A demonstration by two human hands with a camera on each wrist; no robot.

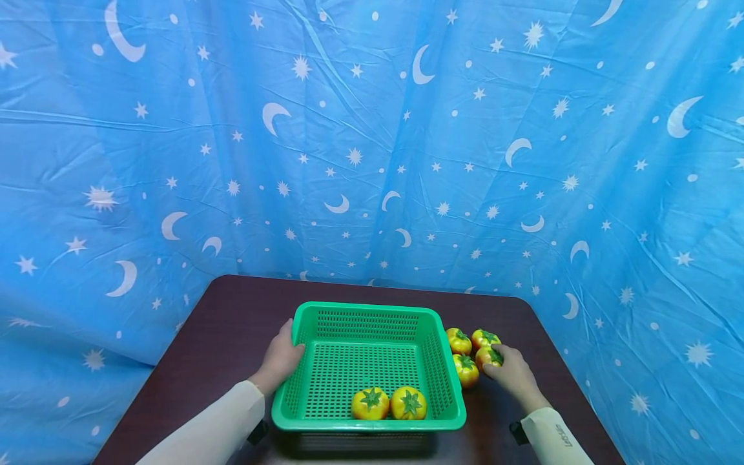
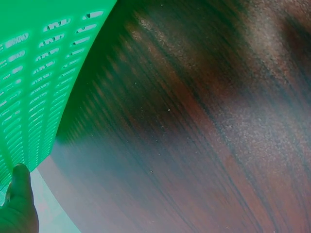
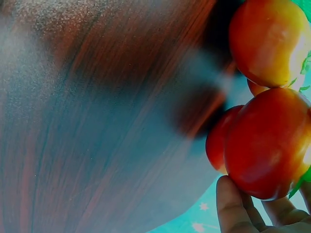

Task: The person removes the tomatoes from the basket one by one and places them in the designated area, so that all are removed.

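A green plastic basket (image 1: 372,424) stands on the table, with two yellow tomatoes (image 1: 370,403) with green leafy tops inside along its near wall. My left hand (image 1: 280,359) grips the basket's left rim; in the left wrist view a finger (image 2: 20,187) shows beside the slotted wall. Right of the basket, my right hand (image 1: 515,376) holds a red-yellow tomato (image 3: 267,143) between thumb and fingers. Other tomatoes (image 1: 465,371) cluster beside it, against the basket's right side. Part of the held tomato is hidden by the hand in the head view.
The dark wood-grain table (image 1: 244,310) has rounded far corners. A blue curtain (image 1: 372,129) with white moons and stars hangs behind it and along both sides. Bare tabletop shows left of the basket and at the far right.
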